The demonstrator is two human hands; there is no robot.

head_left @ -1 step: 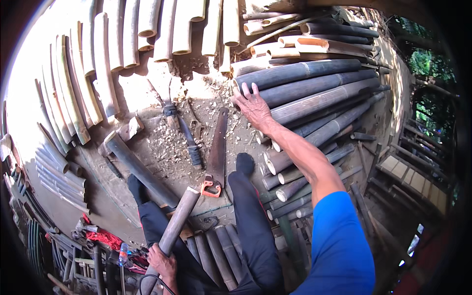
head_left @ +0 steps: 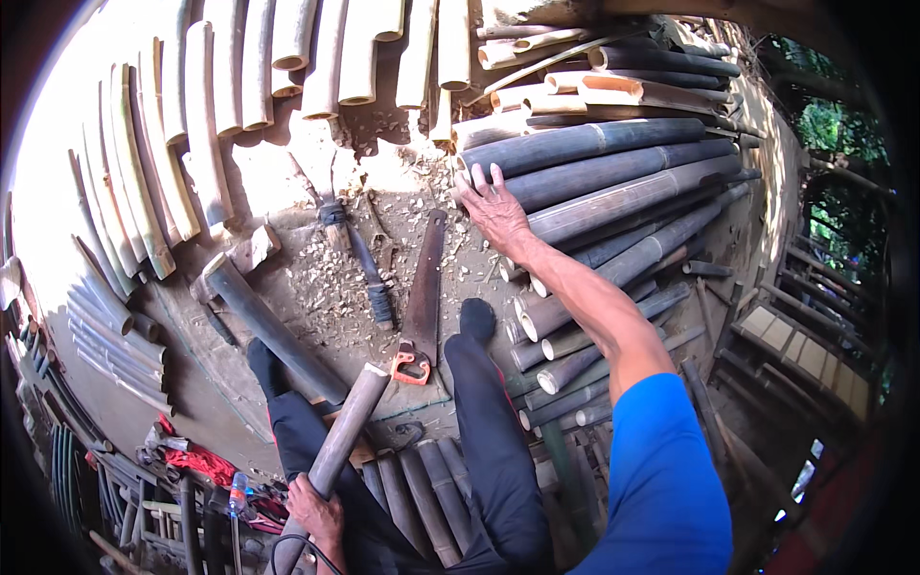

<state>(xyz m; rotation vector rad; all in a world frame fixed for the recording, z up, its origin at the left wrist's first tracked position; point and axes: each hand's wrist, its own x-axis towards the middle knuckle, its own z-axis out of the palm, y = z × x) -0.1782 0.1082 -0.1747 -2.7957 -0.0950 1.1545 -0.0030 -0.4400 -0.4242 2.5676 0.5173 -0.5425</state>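
My left hand (head_left: 318, 516) is closed around a greyish-brown bamboo tube (head_left: 351, 426), which slants up across my left leg with its cut end away from me. On the right my arm stretches out to a stack of dark bamboo poles. There my right hand (head_left: 494, 213) rests with fingers spread at the near ends of the top bamboo pole (head_left: 585, 144) and the bamboo pole below it (head_left: 623, 172); its thumb is hard to make out. A handsaw (head_left: 422, 287) with an orange handle lies on the ground between my feet.
Pale bamboo lengths (head_left: 201, 125) stand in a row along the far left. A tool with a wrapped handle (head_left: 369, 278) lies among wood chips. Another bamboo piece (head_left: 273, 331) leans beside my left foot. Short bamboo tubes (head_left: 422, 494) lie beneath my legs, and a slatted bench (head_left: 805, 350) stands at right.
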